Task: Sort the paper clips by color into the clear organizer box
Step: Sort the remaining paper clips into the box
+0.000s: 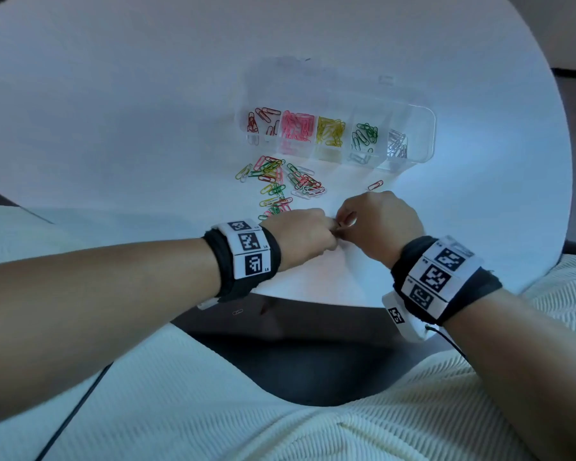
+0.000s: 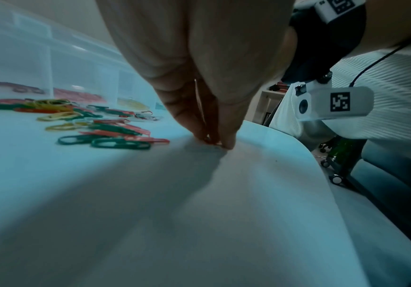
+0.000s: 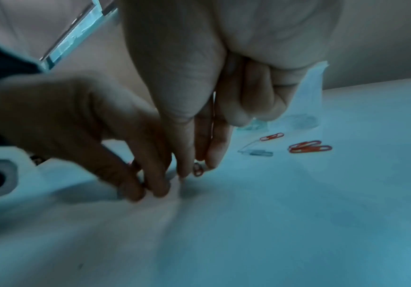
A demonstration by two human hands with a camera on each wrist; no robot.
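The clear organizer box (image 1: 424, 116) lies open on the white table (image 1: 113, 128), its compartments holding red, pink, yellow, green and silver clips. A mixed pile of loose paper clips (image 1: 280, 184) sits in front of it, also seen low in the left wrist view as the pile (image 2: 96, 124). My two hands meet just short of the pile. My left hand (image 1: 330, 228) pinches down at the tabletop on a small reddish clip (image 2: 211, 142). My right hand (image 1: 345, 224) pinches a small clip (image 3: 198, 170) between thumb and forefinger, next to the left hand's fingers (image 3: 148, 186).
A lone red clip (image 1: 375, 185) lies right of the pile, and red clips (image 3: 308, 148) show beyond my right fingers. The table's curved front edge (image 1: 313, 301) runs just under my wrists. One clip (image 1: 237, 312) lies on the dark floor below.
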